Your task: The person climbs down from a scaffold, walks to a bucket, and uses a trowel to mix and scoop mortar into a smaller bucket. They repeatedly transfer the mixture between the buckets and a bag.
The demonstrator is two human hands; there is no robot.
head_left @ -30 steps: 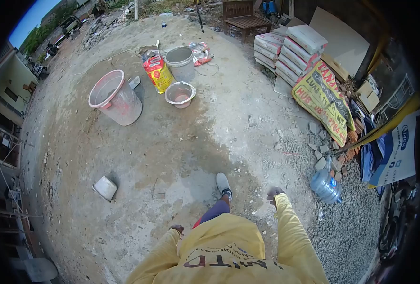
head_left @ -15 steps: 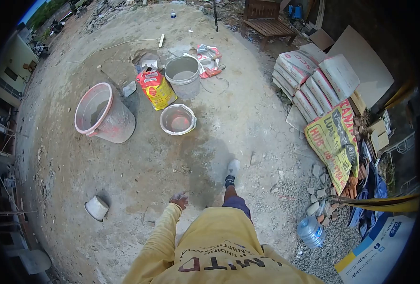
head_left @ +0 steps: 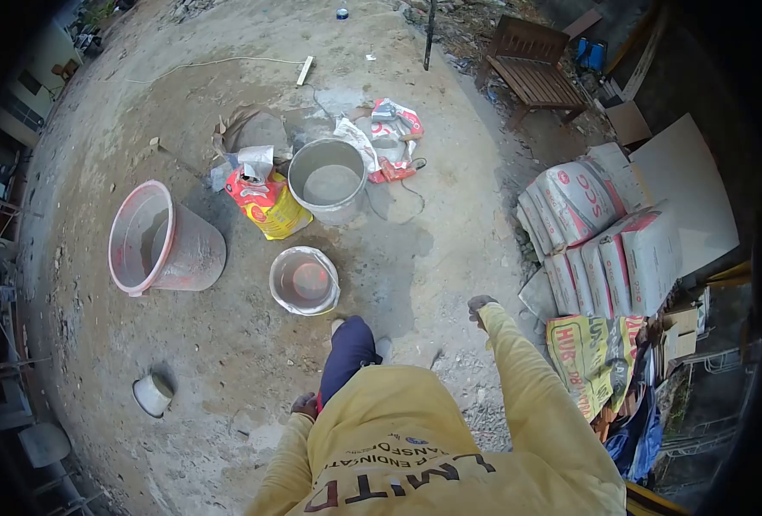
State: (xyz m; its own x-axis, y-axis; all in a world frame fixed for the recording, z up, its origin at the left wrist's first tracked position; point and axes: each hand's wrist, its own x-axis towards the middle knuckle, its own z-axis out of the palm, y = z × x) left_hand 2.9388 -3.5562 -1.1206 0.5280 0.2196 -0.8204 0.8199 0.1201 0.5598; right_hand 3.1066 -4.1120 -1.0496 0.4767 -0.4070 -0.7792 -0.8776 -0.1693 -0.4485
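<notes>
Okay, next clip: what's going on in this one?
A person in a yellow shirt is on a concrete yard, one leg forward. The left hand hangs by the hip and the right hand is out to the side; neither seems to hold anything. Just ahead of that leg sits a small white bucket, with a grey bucket, a red-and-yellow bag and a large pink-rimmed bucket farther on. Stacked sacks lie to the right.

Rough matt concrete ground point(head_left: 415, 249); translucent plastic bucket point(head_left: 162, 241); slatted wooden bench point(head_left: 540, 73); glossy sacks point(head_left: 600, 241)
</notes>
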